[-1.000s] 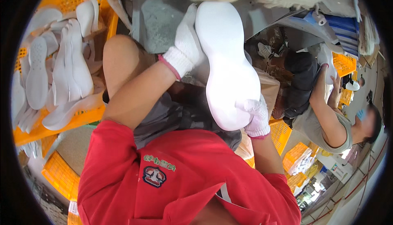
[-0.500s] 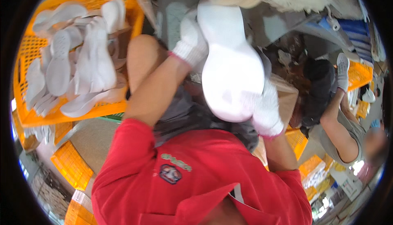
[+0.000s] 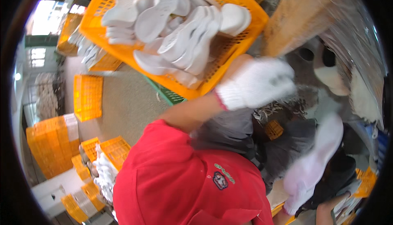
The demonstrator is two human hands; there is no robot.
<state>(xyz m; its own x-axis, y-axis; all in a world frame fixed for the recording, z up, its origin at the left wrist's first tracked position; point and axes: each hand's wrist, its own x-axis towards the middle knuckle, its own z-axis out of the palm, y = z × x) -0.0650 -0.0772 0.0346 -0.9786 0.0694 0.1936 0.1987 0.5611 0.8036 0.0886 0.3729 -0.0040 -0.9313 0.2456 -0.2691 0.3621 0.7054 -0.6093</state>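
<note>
My left hand (image 3: 254,84), in a white glove with a pink cuff, hovers just right of an orange basket (image 3: 241,51) piled with white shoe soles (image 3: 180,32). It is blurred and nothing shows in it. My right hand (image 3: 298,186), also gloved, is low at the right and grips a white shoe sole (image 3: 327,143) that points up and away from me. My red shirt (image 3: 180,184) fills the lower middle.
A green crate (image 3: 172,97) sits under the basket. Stacks of orange crates (image 3: 51,147) stand at the left, with a single one (image 3: 87,97) on the floor. More crates with white soles (image 3: 104,167) are at the lower left. A wooden board (image 3: 303,12) and grey machine parts (image 3: 315,61) are at the upper right.
My view has swung left toward the basket. My left hand has come off the sole. The right hand has carried the sole down to the lower right.
</note>
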